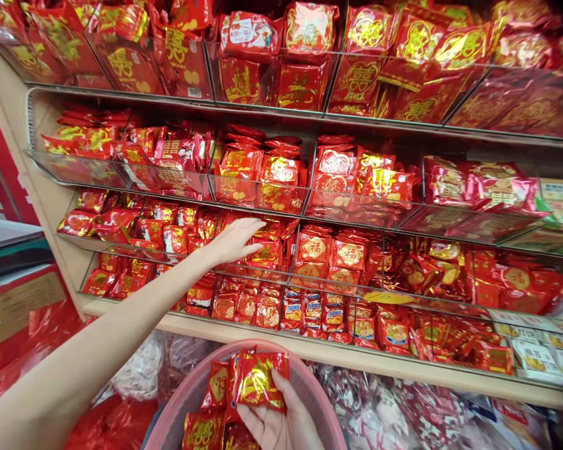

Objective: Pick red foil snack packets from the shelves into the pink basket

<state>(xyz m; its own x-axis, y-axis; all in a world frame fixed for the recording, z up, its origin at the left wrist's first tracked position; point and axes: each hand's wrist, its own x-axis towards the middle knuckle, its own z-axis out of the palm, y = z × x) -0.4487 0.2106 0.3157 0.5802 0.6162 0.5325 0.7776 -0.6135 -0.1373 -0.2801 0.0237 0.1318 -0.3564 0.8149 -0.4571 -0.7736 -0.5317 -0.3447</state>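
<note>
From the head view, the left hand (237,242), fingers extended and nothing visibly gripped, is at red packets (265,255) on a tiered display shelf (380,365); contact is unclear. The right hand (288,415) pinches a gold-printed red foil packet (257,378) above a pink tub (327,409) of similar packets.

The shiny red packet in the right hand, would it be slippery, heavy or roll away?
The red packet may be a bit slippery, because its surface looks glossy and creased. It's probably light, since one right hand supports it with thumb and fingers. It likely wouldn't roll, being squarish rather than round.
</note>
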